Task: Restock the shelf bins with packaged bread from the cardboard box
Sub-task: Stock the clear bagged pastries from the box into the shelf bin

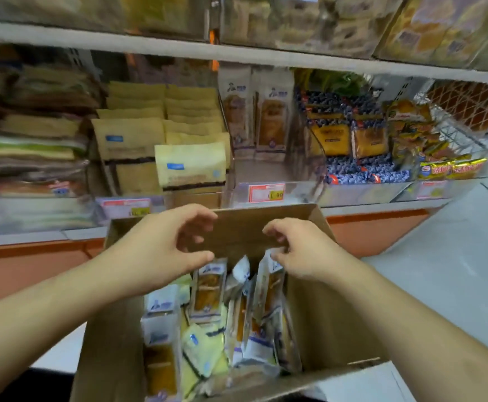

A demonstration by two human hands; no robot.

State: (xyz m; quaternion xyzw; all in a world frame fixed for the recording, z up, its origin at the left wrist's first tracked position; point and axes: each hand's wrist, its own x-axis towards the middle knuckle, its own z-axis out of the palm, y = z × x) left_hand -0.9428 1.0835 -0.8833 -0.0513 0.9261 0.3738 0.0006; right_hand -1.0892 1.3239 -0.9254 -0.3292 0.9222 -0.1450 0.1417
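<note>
An open cardboard box point(321, 320) stands in front of me, filled with several bread packs. One clear-and-white pack point(208, 294) stands upright in the middle, with yellow packs point(200, 352) lower down. My left hand point(161, 245) hovers over the box's far left side, its fingers loosely curled and holding nothing. My right hand point(303, 250) hovers over the far right side. Its curled fingertips are just at the top edge of an upright pack point(267, 285), and no grip shows. On the shelf behind, a clear bin point(237, 172) holds two matching white packs point(271, 123).
Left of that bin stand rows of yellow packs point(190, 163). To the right are blue-and-orange packs point(350, 140) and a wire basket point(451, 132). Price tags point(266, 192) line the shelf edge. A shelf above carries more bread. A pale floor point(445, 256) lies to the right.
</note>
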